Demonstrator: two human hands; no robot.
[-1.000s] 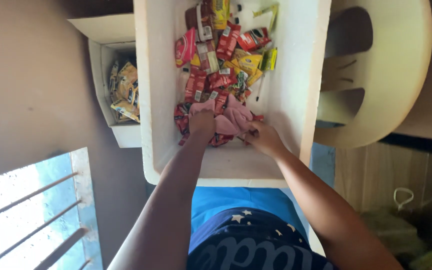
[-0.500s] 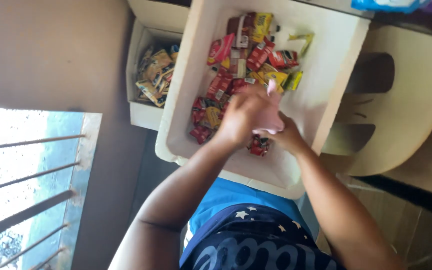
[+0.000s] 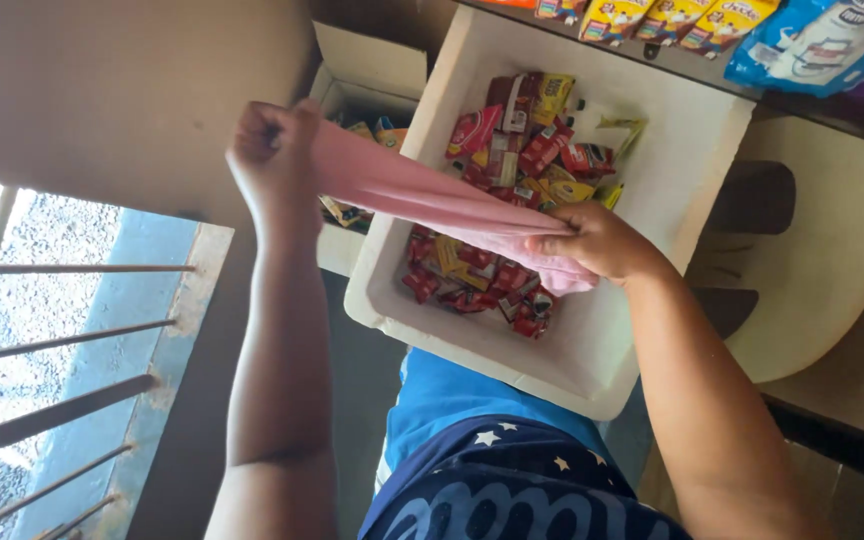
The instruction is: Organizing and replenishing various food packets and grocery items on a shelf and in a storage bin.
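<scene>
Holding a pink cloth [image 3: 432,200] tight, I had my left hand [image 3: 272,150] closed in a fist around one end, raised up and out to the side. My right hand [image 3: 597,240] pinched the other end, low over the white box [image 3: 692,150]. The cloth stretched between my hands, across the box. Many small red and yellow snack packs [image 3: 512,160] lay inside it. A smaller cardboard box [image 3: 372,75] with more packs sat just beside it.

A small cardboard box [image 3: 367,75] of sachets stands open beside the white tub. A cream plastic chair [image 3: 822,270] sits on the other side. Metal window bars [image 3: 52,345] cross lower left.
</scene>
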